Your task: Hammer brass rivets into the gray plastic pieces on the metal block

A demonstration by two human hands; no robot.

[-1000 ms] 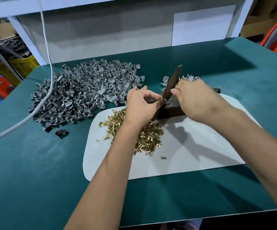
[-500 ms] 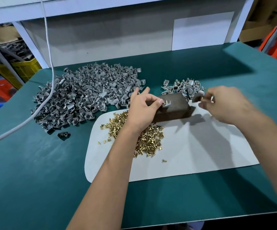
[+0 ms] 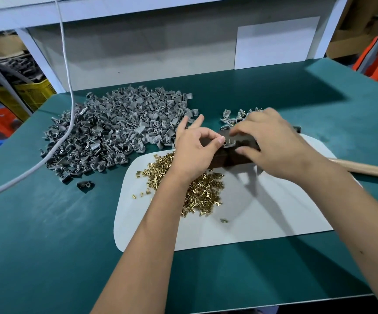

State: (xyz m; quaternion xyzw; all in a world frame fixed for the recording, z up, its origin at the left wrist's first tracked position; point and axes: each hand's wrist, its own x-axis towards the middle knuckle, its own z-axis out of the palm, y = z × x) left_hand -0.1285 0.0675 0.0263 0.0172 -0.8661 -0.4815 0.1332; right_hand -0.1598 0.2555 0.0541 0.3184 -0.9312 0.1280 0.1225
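A dark metal block [image 3: 226, 162] stands at the far edge of the white mat [image 3: 274, 214]. One gray plastic piece [image 3: 230, 143] lies on top of it, with a small brass rivet showing in it. My left hand [image 3: 194, 152] pinches the left end of this piece between thumb and forefinger. My right hand [image 3: 274, 143] reaches over the block from the right, fingertips curled onto the same piece and thumb below it. Loose brass rivets [image 3: 197, 189] are heaped on the mat under my left wrist. The hammer's wooden handle [image 3: 369, 169] lies on the table behind my right forearm.
A large heap of gray plastic pieces [image 3: 115, 132] covers the green table [image 3: 47, 245] at the left. A smaller group of gray pieces [image 3: 233, 117] lies behind the block. A gray cable [image 3: 67, 87] hangs down across the big heap. A yellow crate [image 3: 29, 94] stands beyond the table's left edge.
My right hand swung the hammer away to the right, laid it down on the table and came back empty to the piece on the block. My left hand stayed at the block.
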